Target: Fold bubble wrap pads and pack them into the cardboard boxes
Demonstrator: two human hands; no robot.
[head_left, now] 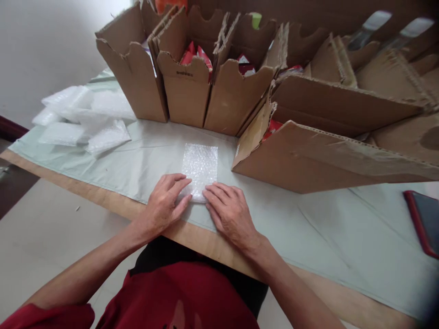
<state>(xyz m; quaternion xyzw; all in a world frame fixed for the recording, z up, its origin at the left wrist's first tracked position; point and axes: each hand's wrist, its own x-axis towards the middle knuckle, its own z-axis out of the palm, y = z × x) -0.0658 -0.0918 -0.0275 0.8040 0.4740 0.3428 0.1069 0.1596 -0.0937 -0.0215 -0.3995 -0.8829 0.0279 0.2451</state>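
A clear bubble wrap pouch (200, 167) lies flat on the cloth-covered table in front of me. My left hand (167, 198) rests at its lower left edge, thumb and fingers apart, with the fingertips touching the plastic. On the other side, my right hand (231, 211) lies with its fingers stretched over the pouch's lower right corner. Neither hand lifts it. Whether anything is inside the pouch cannot be made out.
Several bubble wrap pouches (82, 114) are heaped on the left. Cardboard bins (183, 98) with red packets line the back, and a larger cardboard box (308, 151) stands at right. A phone in a red case (423, 221) lies far right. White-capped bottles (377, 20) stand behind.
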